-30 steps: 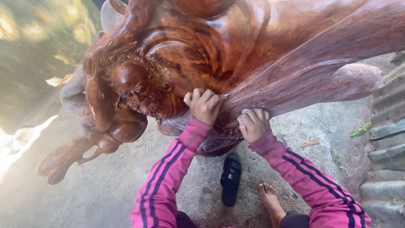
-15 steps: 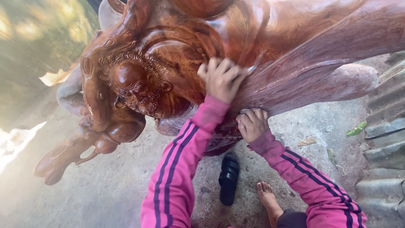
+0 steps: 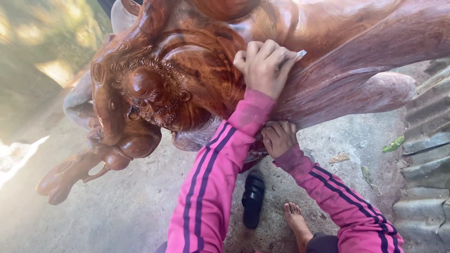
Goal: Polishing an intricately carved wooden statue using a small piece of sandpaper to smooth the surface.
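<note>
1. Rough concrete ground (image 3: 117,220) fills the near scene, with stacked grey tiles (image 3: 429,154) at the right edge.
2. Large reddish-brown carved wooden sculpture (image 3: 187,70) spans the far half, with a bearded face at centre left.
3. Left hand (image 3: 265,65), in a pink sleeve with dark stripes, presses on the carving at upper centre; its grip is closed on a small pale piece, perhaps sandpaper (image 3: 300,54).
4. Right hand (image 3: 279,138) sits lower, under the carving, fingers curled against the wood; what its grip holds cannot be told.
5. Black sandal (image 3: 253,199) lies on the ground, near a bare foot (image 3: 296,222).
</note>
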